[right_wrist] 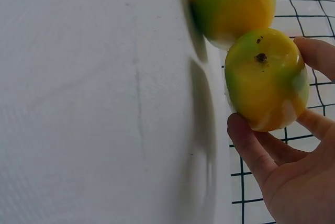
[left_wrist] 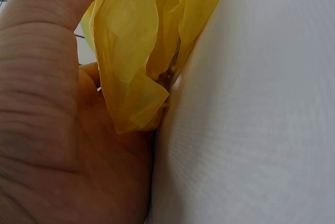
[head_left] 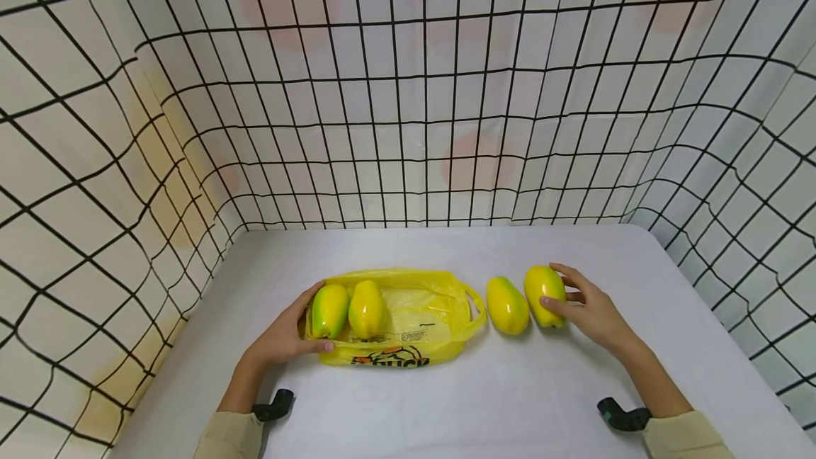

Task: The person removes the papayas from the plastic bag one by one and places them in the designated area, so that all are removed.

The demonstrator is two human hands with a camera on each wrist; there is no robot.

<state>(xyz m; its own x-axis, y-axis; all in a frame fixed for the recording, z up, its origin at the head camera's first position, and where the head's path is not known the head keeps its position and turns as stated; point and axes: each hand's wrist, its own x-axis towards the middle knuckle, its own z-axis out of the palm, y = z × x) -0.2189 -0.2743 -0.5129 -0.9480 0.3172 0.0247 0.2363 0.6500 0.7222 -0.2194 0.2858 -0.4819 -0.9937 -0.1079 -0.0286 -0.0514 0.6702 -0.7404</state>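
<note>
A yellow plastic bag (head_left: 408,353) lies on its side with its mouth spread wide, dark print along its front. Two yellow-green mangoes, a left one (head_left: 329,311) and a right one (head_left: 367,309), rest inside at its left end. My left hand (head_left: 290,331) holds that end, thumb in front and fingers behind; crumpled yellow plastic (left_wrist: 131,51) shows against the palm. Another mango (head_left: 507,305) lies right of the bag's handle loop. Beside it, my right hand (head_left: 589,310) grips a further mango (right_wrist: 267,80), which appears raised off the table, above its shadow.
A white-covered table (head_left: 510,402) carries everything. Black grid netting (head_left: 423,119) over white cloth rises at the back and both sides. Dark wrist-worn devices, a left one (head_left: 274,406) and a right one (head_left: 623,416), sit at the sleeves.
</note>
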